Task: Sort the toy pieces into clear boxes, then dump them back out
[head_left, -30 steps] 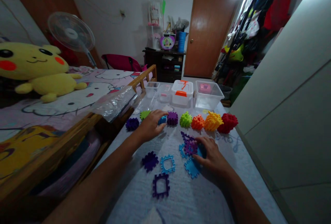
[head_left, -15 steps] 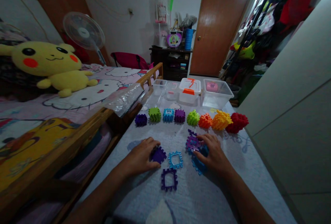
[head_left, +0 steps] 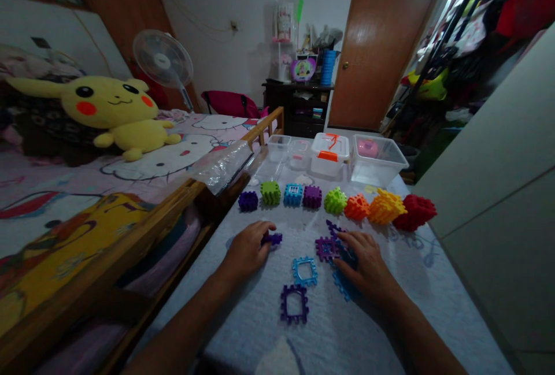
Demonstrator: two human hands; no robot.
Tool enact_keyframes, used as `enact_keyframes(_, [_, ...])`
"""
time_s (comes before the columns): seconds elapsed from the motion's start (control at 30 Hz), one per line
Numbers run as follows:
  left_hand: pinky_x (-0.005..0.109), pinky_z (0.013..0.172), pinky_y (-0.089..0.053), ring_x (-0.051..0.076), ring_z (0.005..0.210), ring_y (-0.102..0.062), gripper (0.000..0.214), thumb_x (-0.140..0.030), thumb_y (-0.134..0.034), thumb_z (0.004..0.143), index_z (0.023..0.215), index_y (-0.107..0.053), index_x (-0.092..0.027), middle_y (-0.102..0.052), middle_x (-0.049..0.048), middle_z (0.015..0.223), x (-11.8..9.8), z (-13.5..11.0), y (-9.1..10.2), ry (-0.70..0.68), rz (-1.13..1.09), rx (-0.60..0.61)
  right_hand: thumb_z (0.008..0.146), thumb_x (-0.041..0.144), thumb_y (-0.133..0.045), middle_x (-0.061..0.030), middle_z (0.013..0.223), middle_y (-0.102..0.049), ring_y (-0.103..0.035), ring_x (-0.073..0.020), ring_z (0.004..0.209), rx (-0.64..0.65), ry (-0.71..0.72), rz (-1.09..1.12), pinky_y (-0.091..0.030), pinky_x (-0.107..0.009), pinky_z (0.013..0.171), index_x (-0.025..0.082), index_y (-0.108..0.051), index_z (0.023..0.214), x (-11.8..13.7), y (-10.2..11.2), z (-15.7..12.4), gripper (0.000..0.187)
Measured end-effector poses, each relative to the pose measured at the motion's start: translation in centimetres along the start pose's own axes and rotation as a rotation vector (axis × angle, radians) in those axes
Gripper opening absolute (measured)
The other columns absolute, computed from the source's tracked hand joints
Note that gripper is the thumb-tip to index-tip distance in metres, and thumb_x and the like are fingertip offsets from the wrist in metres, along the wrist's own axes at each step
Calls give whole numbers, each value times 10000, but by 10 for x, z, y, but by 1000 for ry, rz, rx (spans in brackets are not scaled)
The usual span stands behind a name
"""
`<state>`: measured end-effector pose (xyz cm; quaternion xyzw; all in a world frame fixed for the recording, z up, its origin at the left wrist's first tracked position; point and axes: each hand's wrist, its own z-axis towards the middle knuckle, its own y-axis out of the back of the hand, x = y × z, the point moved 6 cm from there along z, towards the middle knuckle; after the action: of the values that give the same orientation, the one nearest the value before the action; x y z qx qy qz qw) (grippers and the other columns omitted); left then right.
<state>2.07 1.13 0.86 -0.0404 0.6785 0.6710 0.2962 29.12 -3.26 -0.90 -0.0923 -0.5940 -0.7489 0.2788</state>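
My left hand (head_left: 250, 249) pinches a dark purple interlocking tile (head_left: 274, 239) with notched edges, turned so its thin side shows. Spread over a small pile of tiles is my right hand (head_left: 362, 256), its thumb and fingers apart. Beneath and beside it lie a purple tile (head_left: 326, 249), a dark purple piece (head_left: 333, 227) and a blue tile (head_left: 341, 286), partly covered by the hand. Between the hands, a light blue square frame (head_left: 304, 271) lies flat. Nearer to me is a dark purple square frame (head_left: 294, 304).
A row of stacked tiles crosses the table (head_left: 243, 317), from a dark purple stack (head_left: 248, 201) to a red stack (head_left: 415, 212). Behind stand a lidded box (head_left: 330, 155) and a clear bin (head_left: 377, 161). A wooden bed rail (head_left: 191, 199) runs along the left.
My left hand has raised and tilted the dark purple tile from nearly flat to edge-on. My right hand stays over the pile, where the purple tile has shifted slightly. The view has turned left.
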Motion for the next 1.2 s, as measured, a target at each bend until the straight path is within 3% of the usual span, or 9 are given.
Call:
enact_keyframes(0.13, [383,926,-451,242,1031,-547,226,-78,-514,813,965,-585,-230,-622,64,1031,6,3,1,-16,162,-56,841,361,-622,-118,1206,-632,-531,-328,1138,1,0,14,-418,-552,993,248,-607,1257,-2,-2,0,431])
enact_keyframes(0.33, [408,1061,-376,263,1180,-461,614,-108,-596,660,1259,-499,-202,-526,93,1246,9,-14,1,-145,34,231,847,355,-621,-131,1199,-633,-539,-318,1137,-2,4,17,-427,-529,997,212,-616,1237,-4,-2,-1,415])
enact_keyframes(0.4, [428,1117,-315,275,1269,-396,680,-140,-610,674,1331,-443,-197,-472,106,1334,5,-22,11,-153,-11,206,847,351,-618,-133,1202,-634,-540,-318,1138,-2,4,18,-426,-529,996,206,-616,1237,-4,-1,-1,416])
enact_keyframes(0.5, [447,1127,-294,279,1279,-398,558,-243,-631,768,1303,-473,-224,-482,96,1335,-9,-35,19,-143,-50,137,846,346,-613,-133,1202,-636,-540,-318,1138,-6,0,22,-428,-526,991,205,-619,1239,-3,0,0,417])
enact_keyframes(0.63, [418,1090,-340,275,1221,-459,616,-422,-770,710,1252,-524,-263,-533,69,1292,-41,-56,-1,-236,-128,303,831,331,-630,-144,1187,-640,-539,-319,1127,2,-7,23,-425,-513,991,177,-637,1221,0,1,1,420])
enact_keyframes(0.77, [409,999,-405,282,1130,-507,624,-429,-809,659,1203,-554,-260,-578,70,1220,-56,-61,-21,-270,-86,359,830,322,-627,-121,1172,-647,-548,-308,1109,-5,-3,32,-432,-503,981,213,-638,1229,0,3,1,413])
enact_keyframes(1.0, [394,926,-441,264,1045,-567,451,-268,-658,755,1194,-570,-214,-628,83,1137,-62,-63,-22,-344,-5,289,837,322,-622,-133,1147,-650,-557,-302,1071,-27,32,24,-443,-494,963,182,-632,1213,-5,3,-1,401])
enact_keyframes(1.13, [346,826,-452,215,899,-603,188,-247,-458,898,992,-613,-196,-658,59,956,-56,-61,-15,-317,-7,279,833,328,-623,-132,1152,-652,-556,-305,1076,-45,32,12,-443,-485,961,176,-638,1190,-6,2,-1,388])
enact_keyframes(1.2, [315,754,-448,190,809,-601,274,-262,-339,965,867,-586,-195,-641,44,850,-49,-57,-11,-258,-24,281,833,326,-617,-126,1142,-658,-562,-303,1072,-66,24,9,-443,-485,959,181,-642,1180,-7,3,-1,377])
